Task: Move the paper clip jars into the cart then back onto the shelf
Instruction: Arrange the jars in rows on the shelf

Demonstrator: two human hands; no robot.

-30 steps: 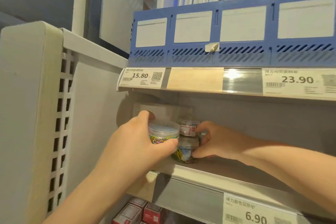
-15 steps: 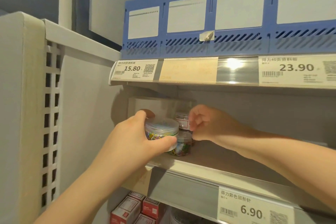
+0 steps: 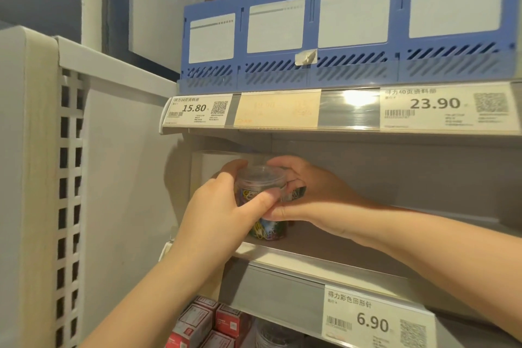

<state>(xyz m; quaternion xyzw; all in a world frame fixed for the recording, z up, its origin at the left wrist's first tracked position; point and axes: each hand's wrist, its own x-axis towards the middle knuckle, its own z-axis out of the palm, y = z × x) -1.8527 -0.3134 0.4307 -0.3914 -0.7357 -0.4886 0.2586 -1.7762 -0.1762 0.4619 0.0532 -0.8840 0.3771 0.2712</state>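
The left hand (image 3: 226, 206) wraps its fingers and thumb round the top jar (image 3: 261, 179), a clear one with a lid. The right hand (image 3: 319, 195) curls round the other side of the same jar, with its fingers over the back and its thumb low in front, touching the left thumb. A small dark label (image 3: 296, 193) peeks out by the right palm; I cannot tell what it belongs to.

The top jar is right above the bottom jar (image 3: 268, 230). The hands hide whether the two touch. The bottom jar is full of bright clips and stands on the shelf (image 3: 367, 246), near the left end and close to the front edge.

The white side wall (image 3: 127, 178) is just beside the left hand. The upper shelf (image 3: 350, 107) hangs low over both hands and carries blue file boxes (image 3: 310, 70). Bare shelf board runs on to the right. Under the front edge hangs a price tag (image 3: 372, 319), and red boxes (image 3: 214, 322) sit lower down.
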